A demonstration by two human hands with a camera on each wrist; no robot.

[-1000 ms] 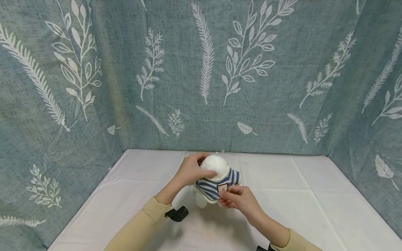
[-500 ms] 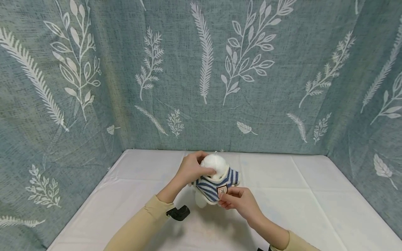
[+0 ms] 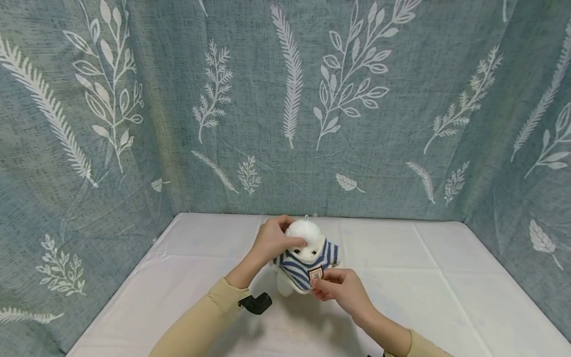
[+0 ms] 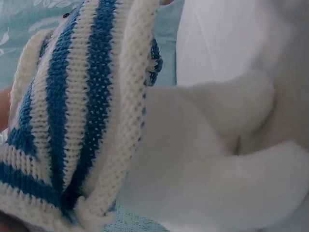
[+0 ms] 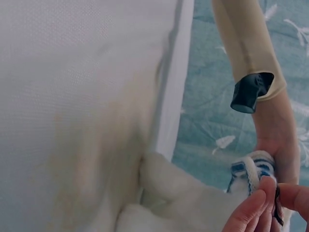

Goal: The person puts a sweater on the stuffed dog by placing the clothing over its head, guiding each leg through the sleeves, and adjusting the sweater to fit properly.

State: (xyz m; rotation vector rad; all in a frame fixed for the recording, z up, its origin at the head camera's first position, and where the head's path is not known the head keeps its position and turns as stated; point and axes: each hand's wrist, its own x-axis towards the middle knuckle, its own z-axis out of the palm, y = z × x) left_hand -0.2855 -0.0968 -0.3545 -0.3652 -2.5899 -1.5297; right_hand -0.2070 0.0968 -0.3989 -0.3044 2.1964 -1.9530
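From the left edge and across the upper part of the head view hung a blue-green cloth (image 3: 258, 114) printed with white leaves. My left sleeve (image 3: 196, 320), beige, came up from the bottom left of centre, with a black device (image 3: 256, 303) at its cuff. My left grip (image 3: 273, 242) was closed around the head of a white plush toy (image 3: 305, 229), low in the middle of the frame, the thumb lying across its face. The toy wore a blue-and-white striped sweater (image 3: 294, 270); its white legs (image 4: 241, 183) stuck out toward the right in the left wrist view. Just right of them in the head view, my right grip (image 3: 341, 288) pinched the label (image 3: 315, 274) on the sweater's front between thumb and fingers. My right sleeve (image 3: 417, 344) ran off the lower right, over the white counter (image 3: 415, 282).
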